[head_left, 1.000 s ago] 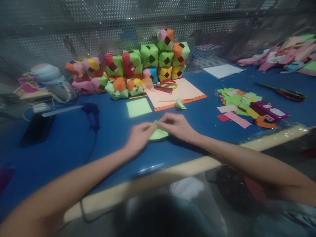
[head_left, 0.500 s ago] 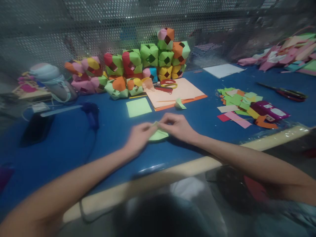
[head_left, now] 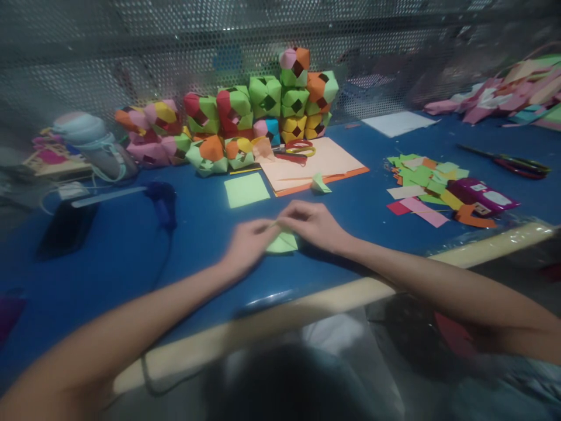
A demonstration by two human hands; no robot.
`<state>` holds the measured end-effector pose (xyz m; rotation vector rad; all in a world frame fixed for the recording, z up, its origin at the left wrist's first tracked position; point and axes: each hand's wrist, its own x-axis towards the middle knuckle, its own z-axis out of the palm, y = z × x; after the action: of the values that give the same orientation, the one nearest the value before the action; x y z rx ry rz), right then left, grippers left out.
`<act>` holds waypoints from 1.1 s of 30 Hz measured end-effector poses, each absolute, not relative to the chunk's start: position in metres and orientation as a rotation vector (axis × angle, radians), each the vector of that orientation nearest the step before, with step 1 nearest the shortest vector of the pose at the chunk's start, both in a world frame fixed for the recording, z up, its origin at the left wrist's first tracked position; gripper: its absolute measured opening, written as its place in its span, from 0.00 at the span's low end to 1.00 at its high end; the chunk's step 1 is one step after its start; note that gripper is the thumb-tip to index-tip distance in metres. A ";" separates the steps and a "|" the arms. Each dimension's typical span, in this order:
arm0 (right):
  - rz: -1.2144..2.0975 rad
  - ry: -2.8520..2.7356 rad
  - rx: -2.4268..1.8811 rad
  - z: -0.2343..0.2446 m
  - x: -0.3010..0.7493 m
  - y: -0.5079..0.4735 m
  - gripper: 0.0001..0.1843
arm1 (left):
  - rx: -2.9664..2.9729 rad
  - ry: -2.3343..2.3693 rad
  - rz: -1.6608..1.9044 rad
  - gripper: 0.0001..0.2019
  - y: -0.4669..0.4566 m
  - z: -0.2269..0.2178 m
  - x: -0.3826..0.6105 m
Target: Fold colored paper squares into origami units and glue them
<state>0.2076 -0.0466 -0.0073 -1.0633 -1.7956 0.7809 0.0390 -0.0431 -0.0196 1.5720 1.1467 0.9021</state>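
Note:
Both my hands meet over a pale green piece of folded paper (head_left: 283, 243) close to the table's front edge. My left hand (head_left: 249, 240) pinches its upper left part, fingers closed. My right hand (head_left: 313, 225) is closed on the same paper's upper edge, its fingertips touching those of the left. The fingers cover the top of the paper, so the fold there is hidden. Just beyond the hands lie a flat light green square sheet (head_left: 246, 190) and a small folded green paper piece (head_left: 321, 183).
Folded paper cubes (head_left: 265, 96) stand stacked at the back. Scissors (head_left: 295, 151) rest on peach sheets (head_left: 337, 161). To the right are paper scraps (head_left: 427, 175), a purple packet (head_left: 484, 196) and a dark-handled tool (head_left: 508, 161). Leftward are a glue gun (head_left: 161, 202), a phone (head_left: 65, 228) and a bottle (head_left: 96, 143).
The hands stay almost in place, fingertips slightly closer together over the fold. Less of the green paper shows above and between them. The other things have not moved.

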 end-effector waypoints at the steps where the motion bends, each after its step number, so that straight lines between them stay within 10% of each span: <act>1: 0.743 -1.812 -1.047 -0.008 0.208 -0.047 0.06 | 1.584 1.153 0.897 0.13 -0.044 -0.019 0.039; 33: 0.409 -1.959 -1.017 -0.018 0.210 -0.044 0.11 | 1.625 1.298 1.028 0.11 -0.047 -0.011 0.044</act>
<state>0.2101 -0.0440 -0.0176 -1.0172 -1.9593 0.4088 0.0436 -0.0474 -0.0106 1.6251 1.2984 1.0276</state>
